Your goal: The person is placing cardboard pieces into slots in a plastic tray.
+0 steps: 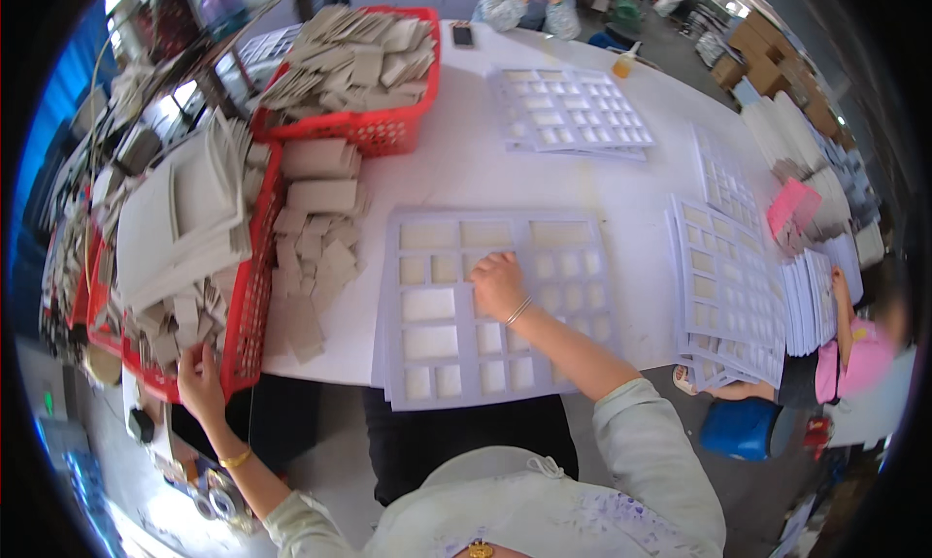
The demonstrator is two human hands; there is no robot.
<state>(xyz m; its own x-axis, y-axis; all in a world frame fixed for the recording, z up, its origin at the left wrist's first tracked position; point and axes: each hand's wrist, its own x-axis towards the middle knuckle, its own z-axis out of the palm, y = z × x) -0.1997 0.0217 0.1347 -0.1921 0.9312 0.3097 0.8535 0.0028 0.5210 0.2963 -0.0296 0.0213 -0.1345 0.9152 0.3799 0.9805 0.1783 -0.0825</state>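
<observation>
In front of me on the table lies a stack of white frame sheets with rectangular windows of several sizes. My right hand rests on the top sheet, left of its middle, with the fingers bent and drawn together; whatever lies under the fingertips is hidden. At the near end of a red plastic basket my left hand reaches over the rim, its fingertips a little apart beside loose grey cardboard pieces. I see nothing gripped in it. Large grey cardboard sheets are piled on that basket.
A second red basket full of cardboard pieces stands behind. Stacked and scattered pieces lie between basket and sheets. More frame sheets are at the back and right. People sit across and at right; a blue stool stands below.
</observation>
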